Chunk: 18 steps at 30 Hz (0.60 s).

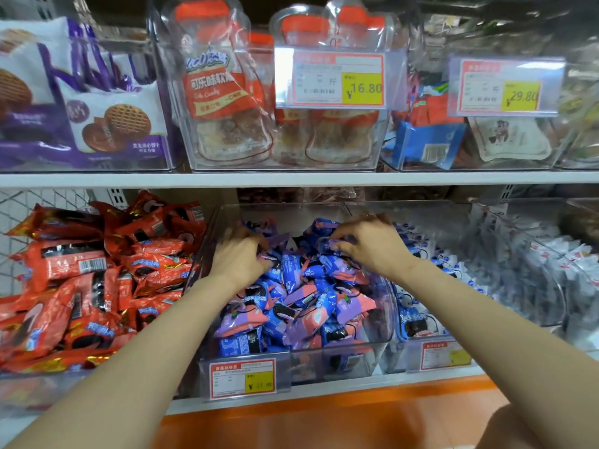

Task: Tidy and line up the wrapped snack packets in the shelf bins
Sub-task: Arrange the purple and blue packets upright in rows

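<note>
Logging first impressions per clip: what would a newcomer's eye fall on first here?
The left hand and right hand reach into the clear middle bin on the lower shelf, gripping blue-and-purple snack packets. Left of it lies a loose heap of red packets. Above, a price label reading 16.80 stands out in yellow.

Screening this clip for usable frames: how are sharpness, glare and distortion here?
Head view: the left hand is motion-smeared, the right hand on the blue-and-purple packets crisper; the white packets at the right edge are soft; glare streaks the clear bin; the shelf edge looks nearly straight.
</note>
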Motion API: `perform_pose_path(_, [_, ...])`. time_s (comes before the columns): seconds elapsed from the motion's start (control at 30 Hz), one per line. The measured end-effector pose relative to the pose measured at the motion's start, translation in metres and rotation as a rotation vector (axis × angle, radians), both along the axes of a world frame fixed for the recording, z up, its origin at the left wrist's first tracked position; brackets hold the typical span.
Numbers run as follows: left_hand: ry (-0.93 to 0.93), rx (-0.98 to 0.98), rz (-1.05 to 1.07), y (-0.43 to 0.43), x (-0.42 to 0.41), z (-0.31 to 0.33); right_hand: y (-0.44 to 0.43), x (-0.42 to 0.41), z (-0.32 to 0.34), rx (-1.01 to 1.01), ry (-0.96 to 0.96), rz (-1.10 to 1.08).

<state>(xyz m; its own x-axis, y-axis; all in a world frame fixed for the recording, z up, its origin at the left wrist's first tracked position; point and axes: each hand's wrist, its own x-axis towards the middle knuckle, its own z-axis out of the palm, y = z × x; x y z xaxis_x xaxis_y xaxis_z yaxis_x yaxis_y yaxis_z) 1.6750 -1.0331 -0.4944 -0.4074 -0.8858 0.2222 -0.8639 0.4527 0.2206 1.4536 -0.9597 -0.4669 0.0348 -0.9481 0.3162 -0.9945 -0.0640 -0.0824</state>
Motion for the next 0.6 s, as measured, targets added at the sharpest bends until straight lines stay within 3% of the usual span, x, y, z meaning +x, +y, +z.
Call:
perform_pose_path(0.07, [0.045,-0.036,-0.093,0.006,-0.008,0.007,-0.001,0.000,0.000,0.019,-0.026,-0.004])
perform_pose_path(0.13, [0.084,0.058,-0.266,0.015,-0.019,0.011,0.001,-0.002,0.000,0.004,-0.043,-0.011])
perform_pose_path(0.2, [-0.046,0.121,-0.367,0.026,-0.030,0.007,0.004,-0.003,0.000,0.000,-0.087,-0.008])
perform_pose_path(0.3, [-0.233,0.105,-0.362,0.031,-0.038,-0.004,0.006,-0.003,0.000,-0.002,-0.143,0.020])
perform_pose_path(0.43, [-0.116,0.028,-0.317,0.028,-0.039,0.000,0.012,-0.004,0.002,-0.035,-0.228,0.050])
perform_pose_path(0.6, [-0.019,0.110,-0.234,0.020,-0.028,0.011,0.016,-0.012,0.007,-0.106,-0.342,0.031])
